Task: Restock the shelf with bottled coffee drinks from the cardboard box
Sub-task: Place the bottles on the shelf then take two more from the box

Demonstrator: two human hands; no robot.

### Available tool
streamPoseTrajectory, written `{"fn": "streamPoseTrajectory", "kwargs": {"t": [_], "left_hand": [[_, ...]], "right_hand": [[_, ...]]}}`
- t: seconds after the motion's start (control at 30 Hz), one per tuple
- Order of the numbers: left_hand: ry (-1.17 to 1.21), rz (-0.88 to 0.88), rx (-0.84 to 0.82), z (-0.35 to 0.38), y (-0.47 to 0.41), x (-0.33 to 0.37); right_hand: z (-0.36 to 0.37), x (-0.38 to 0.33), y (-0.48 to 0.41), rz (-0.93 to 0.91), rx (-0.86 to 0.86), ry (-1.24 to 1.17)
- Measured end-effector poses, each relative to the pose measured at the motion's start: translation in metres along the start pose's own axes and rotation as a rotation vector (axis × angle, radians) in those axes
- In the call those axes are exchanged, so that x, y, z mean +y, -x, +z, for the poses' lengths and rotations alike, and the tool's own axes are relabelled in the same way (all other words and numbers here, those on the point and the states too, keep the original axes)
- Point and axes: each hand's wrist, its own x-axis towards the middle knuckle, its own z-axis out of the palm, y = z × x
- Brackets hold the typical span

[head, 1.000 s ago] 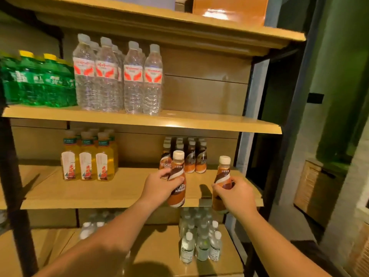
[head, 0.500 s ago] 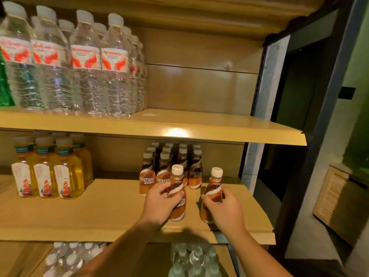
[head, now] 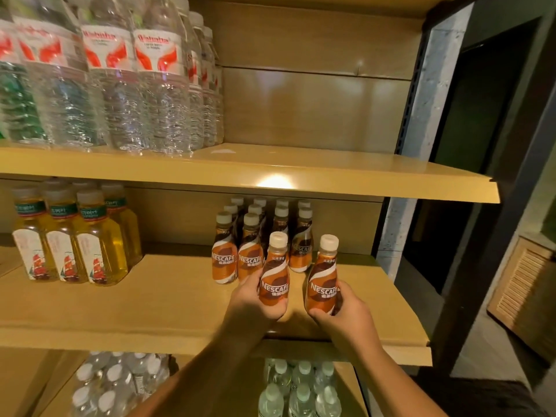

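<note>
Two bottled coffee drinks are being held over the front of the middle shelf [head: 150, 314], one in each hand. The left hand [head: 252, 299] is gripping the left coffee bottle [head: 274, 281] round its lower body, and the right hand [head: 343, 314] is wrapping its fingers round the base of the right coffee bottle [head: 322, 284]. Both bottles are pointing cap-up with their labels facing the camera. The hands are hiding the bases, so I cannot tell whether they are touching the board.

The two hands are working just beside each other, with a narrow gap between the bottles. Directly behind them the standing coffee bottles [head: 249, 251] are filling the back of the shelf in rows. The left coffee bottle is sitting just in front of that block, overlapping one of its rows in this view.

Further left on the same board, well apart, yellow drink bottles [head: 72, 245] are standing in a tight group. Large water bottles [head: 126, 85] are crowding the left of the upper shelf [head: 331, 176], whose front edge is overhanging the coffee rows.

Below, small clear bottles [head: 298, 389] are showing between the forearms, and a wrapped pack [head: 117, 383] is lying to their left. A grey post [head: 421, 115] is bounding the shelving on the right, with a louvred cabinet [head: 523, 299] standing beyond it.
</note>
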Motion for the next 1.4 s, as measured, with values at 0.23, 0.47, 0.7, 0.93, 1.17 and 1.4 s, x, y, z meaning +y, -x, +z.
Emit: {"fn": "streamPoseTrajectory", "kwargs": {"t": [0.23,0.47,0.7,0.93,1.17,1.4], "left_hand": [[-0.043,-0.197,0.016,0.004,-0.023,0.004],[-0.058,-0.448,-0.073,0.018,-0.047,0.000],[-0.190,-0.277,0.042,0.035,-0.051,-0.004],[-0.284,-0.452,-0.222,0.035,-0.073,0.001],[-0.283,-0.308,-0.084,0.029,-0.064,0.005],[-0.244,-0.265,-0.091,0.024,-0.059,0.005]], "right_hand": [[0.013,-0.003,-0.030,0.017,0.017,0.046],[0.025,-0.004,-0.054,-0.003,0.001,0.028],[0.031,-0.009,-0.069,0.025,-0.047,-0.050],[0.030,-0.015,-0.075,0.022,-0.108,-0.107],[0.029,-0.015,-0.078,0.010,-0.102,-0.058],[0.032,-0.015,-0.077,0.007,-0.091,0.030]]}}
